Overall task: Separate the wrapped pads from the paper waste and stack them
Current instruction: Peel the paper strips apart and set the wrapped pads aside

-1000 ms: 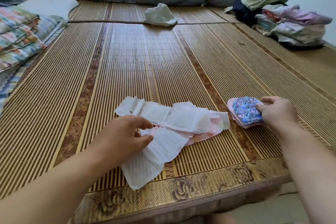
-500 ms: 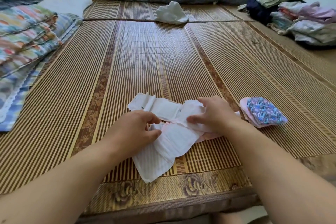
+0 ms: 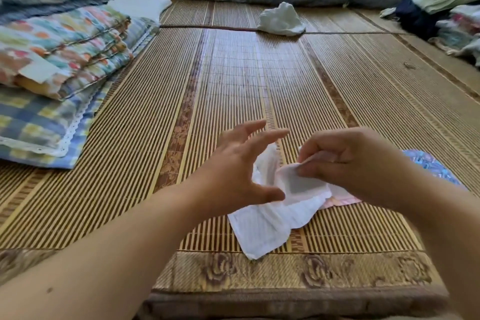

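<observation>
Our left hand [image 3: 233,171] hovers with fingers spread wide, its thumb touching the paper waste [image 3: 270,218] but holding nothing. Our right hand [image 3: 348,161] pinches one white sheet's corner, lifted off the bamboo mat [image 3: 233,80]. One stack of wrapped pads [image 3: 428,166] (mostly hidden) lies behind the right wrist.

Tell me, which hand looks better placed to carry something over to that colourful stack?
Probably the right hand: it already pinches a white piece from the paper pile, and the wrapped pads lie just beyond it. The left hand is spread open, holding nothing.
</observation>
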`<action>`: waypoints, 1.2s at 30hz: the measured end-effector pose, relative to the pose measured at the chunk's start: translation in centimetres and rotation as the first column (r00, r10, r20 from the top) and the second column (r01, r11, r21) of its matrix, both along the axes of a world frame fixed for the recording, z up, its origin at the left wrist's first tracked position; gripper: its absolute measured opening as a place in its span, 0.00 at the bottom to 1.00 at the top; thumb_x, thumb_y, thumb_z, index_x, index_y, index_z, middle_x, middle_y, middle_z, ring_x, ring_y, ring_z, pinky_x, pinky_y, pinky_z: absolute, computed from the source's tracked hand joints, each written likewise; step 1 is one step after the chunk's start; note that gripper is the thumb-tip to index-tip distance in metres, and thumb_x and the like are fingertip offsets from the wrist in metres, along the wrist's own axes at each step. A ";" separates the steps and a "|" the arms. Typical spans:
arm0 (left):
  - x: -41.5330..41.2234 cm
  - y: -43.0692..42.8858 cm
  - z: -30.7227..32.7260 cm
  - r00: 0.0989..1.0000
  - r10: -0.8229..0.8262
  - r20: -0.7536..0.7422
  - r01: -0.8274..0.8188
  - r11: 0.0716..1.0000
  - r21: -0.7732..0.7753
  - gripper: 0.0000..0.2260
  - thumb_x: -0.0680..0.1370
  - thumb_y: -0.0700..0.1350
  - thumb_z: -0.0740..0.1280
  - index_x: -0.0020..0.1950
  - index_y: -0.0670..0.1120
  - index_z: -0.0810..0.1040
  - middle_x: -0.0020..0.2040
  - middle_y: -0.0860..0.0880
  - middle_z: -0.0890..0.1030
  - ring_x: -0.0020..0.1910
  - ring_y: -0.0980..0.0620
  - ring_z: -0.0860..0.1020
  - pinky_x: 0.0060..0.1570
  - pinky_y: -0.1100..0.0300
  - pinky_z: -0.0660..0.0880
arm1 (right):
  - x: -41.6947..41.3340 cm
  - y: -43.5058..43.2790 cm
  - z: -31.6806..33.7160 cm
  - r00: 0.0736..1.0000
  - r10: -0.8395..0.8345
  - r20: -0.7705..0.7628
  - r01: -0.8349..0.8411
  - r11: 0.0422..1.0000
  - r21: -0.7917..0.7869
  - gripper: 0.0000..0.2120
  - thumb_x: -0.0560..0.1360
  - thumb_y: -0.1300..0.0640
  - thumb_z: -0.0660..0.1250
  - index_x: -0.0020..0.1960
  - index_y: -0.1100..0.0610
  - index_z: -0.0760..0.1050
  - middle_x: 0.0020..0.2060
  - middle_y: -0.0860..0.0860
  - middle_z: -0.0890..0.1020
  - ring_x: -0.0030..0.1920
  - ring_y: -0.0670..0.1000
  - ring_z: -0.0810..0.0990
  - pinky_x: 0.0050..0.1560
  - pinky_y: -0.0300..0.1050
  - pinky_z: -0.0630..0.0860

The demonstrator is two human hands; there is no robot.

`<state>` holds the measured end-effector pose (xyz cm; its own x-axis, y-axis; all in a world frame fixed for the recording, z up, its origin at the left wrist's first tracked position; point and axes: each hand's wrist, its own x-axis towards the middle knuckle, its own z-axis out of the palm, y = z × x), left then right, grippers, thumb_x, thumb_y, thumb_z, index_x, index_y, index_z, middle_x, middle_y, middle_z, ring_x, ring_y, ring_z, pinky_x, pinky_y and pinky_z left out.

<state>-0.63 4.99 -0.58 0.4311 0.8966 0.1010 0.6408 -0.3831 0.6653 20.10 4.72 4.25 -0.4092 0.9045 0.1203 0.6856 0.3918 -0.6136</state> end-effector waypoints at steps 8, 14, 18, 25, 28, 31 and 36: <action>-2.4 -0.9 1.5 0.932 -0.179 0.316 0.294 0.883 -0.366 0.07 0.70 0.42 0.73 0.44 0.53 0.82 0.41 0.54 0.83 0.39 0.57 0.81 0.41 0.60 0.80 | -0.2 -1.7 3.9 0.945 -0.010 -0.327 -0.017 0.997 -0.079 0.10 0.57 0.45 0.73 0.36 0.48 0.82 0.29 0.46 0.83 0.28 0.41 0.80 0.26 0.31 0.73; -6.7 0.5 -0.1 0.904 0.194 0.380 0.028 0.862 -0.505 0.11 0.69 0.44 0.72 0.48 0.39 0.79 0.38 0.48 0.84 0.36 0.49 0.82 0.37 0.59 0.79 | 2.6 0.7 1.0 0.793 -0.360 -0.492 0.168 0.905 -0.391 0.14 0.57 0.50 0.75 0.38 0.56 0.80 0.28 0.49 0.82 0.28 0.48 0.81 0.24 0.37 0.75; -10.7 1.0 -0.8 0.787 0.435 0.438 0.020 0.691 -0.722 0.12 0.67 0.42 0.74 0.46 0.36 0.81 0.43 0.41 0.84 0.38 0.45 0.82 0.34 0.58 0.81 | 2.9 1.9 -1.6 0.833 -0.452 -0.320 0.207 0.789 -0.578 0.12 0.57 0.51 0.77 0.36 0.57 0.80 0.29 0.53 0.83 0.28 0.52 0.82 0.25 0.41 0.77; -14.6 0.1 -1.7 0.859 0.493 0.141 -0.175 0.540 -0.823 0.13 0.66 0.41 0.74 0.49 0.39 0.83 0.42 0.38 0.84 0.36 0.44 0.82 0.31 0.55 0.79 | 2.9 3.0 -4.6 0.854 -0.497 -0.154 0.286 0.695 -0.660 0.05 0.67 0.63 0.75 0.36 0.62 0.80 0.25 0.53 0.82 0.25 0.50 0.80 0.23 0.38 0.74; -14.4 -0.1 -1.6 0.845 0.535 -0.011 -0.394 0.608 -0.689 0.07 0.69 0.45 0.74 0.43 0.42 0.85 0.40 0.41 0.86 0.38 0.41 0.84 0.36 0.51 0.80 | 2.9 3.4 -5.1 0.862 -0.501 -0.082 0.350 0.703 -0.619 0.03 0.67 0.62 0.75 0.36 0.60 0.83 0.27 0.54 0.84 0.27 0.51 0.82 0.27 0.43 0.78; -13.8 -0.3 -1.4 0.810 0.560 -0.177 -0.578 0.709 -0.403 0.10 0.72 0.49 0.73 0.33 0.45 0.83 0.28 0.50 0.83 0.31 0.47 0.82 0.31 0.55 0.75 | 2.8 3.8 -5.0 0.864 -0.499 -0.068 0.359 0.705 -0.612 0.05 0.68 0.66 0.73 0.42 0.58 0.82 0.31 0.54 0.85 0.31 0.53 0.84 0.32 0.46 0.82; -13.1 -0.3 -0.7 0.793 0.557 -0.246 -0.604 0.771 -0.203 0.14 0.74 0.49 0.70 0.30 0.46 0.81 0.22 0.51 0.80 0.25 0.51 0.77 0.26 0.60 0.68 | 3.0 4.2 -4.3 0.876 -0.483 0.000 0.420 0.762 -0.492 0.08 0.68 0.66 0.74 0.44 0.56 0.81 0.37 0.56 0.84 0.39 0.55 0.84 0.36 0.48 0.82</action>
<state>-13.70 4.72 -1.31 -0.1917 0.9624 -0.1925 0.7907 0.2676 0.5506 23.11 8.92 -0.02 0.0503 0.9388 -0.3407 0.6191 -0.2970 -0.7270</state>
